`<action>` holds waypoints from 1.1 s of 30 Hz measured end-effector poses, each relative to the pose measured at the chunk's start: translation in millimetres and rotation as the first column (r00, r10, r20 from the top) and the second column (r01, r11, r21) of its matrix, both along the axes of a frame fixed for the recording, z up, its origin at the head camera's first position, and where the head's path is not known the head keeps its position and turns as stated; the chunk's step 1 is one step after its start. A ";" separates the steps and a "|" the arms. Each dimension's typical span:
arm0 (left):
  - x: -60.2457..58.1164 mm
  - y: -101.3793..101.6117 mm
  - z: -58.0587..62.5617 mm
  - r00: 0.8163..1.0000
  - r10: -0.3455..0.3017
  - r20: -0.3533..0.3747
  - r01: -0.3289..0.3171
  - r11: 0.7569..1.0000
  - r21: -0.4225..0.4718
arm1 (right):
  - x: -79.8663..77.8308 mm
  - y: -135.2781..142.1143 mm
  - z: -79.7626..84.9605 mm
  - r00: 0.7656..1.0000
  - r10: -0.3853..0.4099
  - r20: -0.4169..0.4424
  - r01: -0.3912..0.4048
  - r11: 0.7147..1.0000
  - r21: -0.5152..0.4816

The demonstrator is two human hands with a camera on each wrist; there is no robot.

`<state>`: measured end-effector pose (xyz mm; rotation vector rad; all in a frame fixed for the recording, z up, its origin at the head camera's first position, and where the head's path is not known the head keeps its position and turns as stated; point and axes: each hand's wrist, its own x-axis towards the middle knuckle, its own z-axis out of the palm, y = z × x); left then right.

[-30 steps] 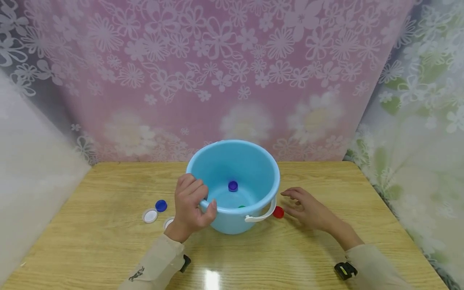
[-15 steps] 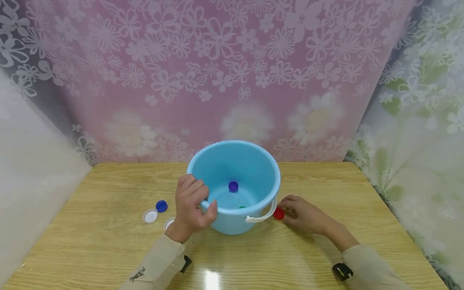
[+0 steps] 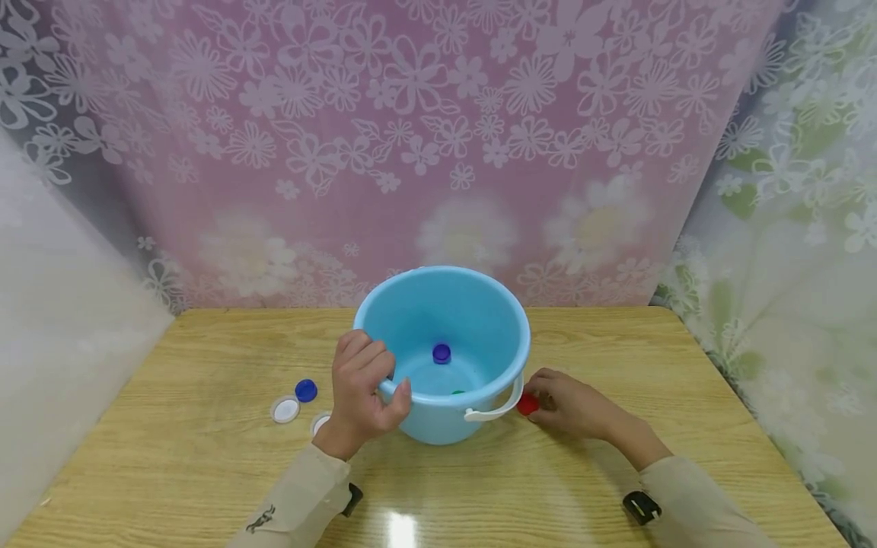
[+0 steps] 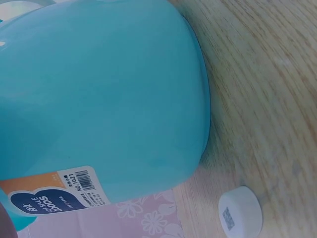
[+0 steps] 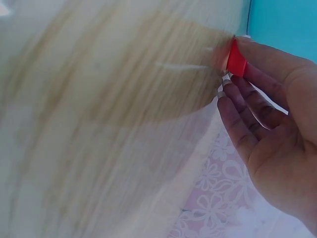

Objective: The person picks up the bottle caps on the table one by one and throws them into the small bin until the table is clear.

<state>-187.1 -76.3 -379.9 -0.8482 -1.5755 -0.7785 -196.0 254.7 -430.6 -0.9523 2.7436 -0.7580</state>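
Note:
A light blue bucket [image 3: 438, 422] stands on the table, its white handle [image 3: 495, 413] hanging down at the near right. My left hand [image 3: 363, 384] grips the bucket's rim at the left, fingers curled over the edge and thumb along the front. Right of the bucket, my right hand [image 3: 572, 407] pinches a red bottle cap [image 3: 527, 404] between thumb and fingers at table level. In the right wrist view the red cap [image 5: 237, 59] sits between the thumb and a finger. Inside the bucket lie a purple-blue cap [image 3: 441, 353] and a green one [image 3: 457, 393], mostly hidden by the rim.
Left of the bucket, a blue cap [image 3: 306, 390] and a white cap [image 3: 285, 409] lie on the wooden table [image 3: 171, 457]. Another white cap [image 3: 320, 423] is partly behind my left wrist. A flowered curtain [image 3: 438, 152] hangs behind the table.
My right hand has moved slightly left and closed its thumb and fingers on the red cap. The left hand and the bucket stay in place.

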 end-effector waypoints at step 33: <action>-1.1 -0.2 -0.1 1.000 0.000 0.007 0.000 1.000 0.000 | -10.7 11.9 17.3 0.995 -0.089 0.033 0.091 0.995 -0.049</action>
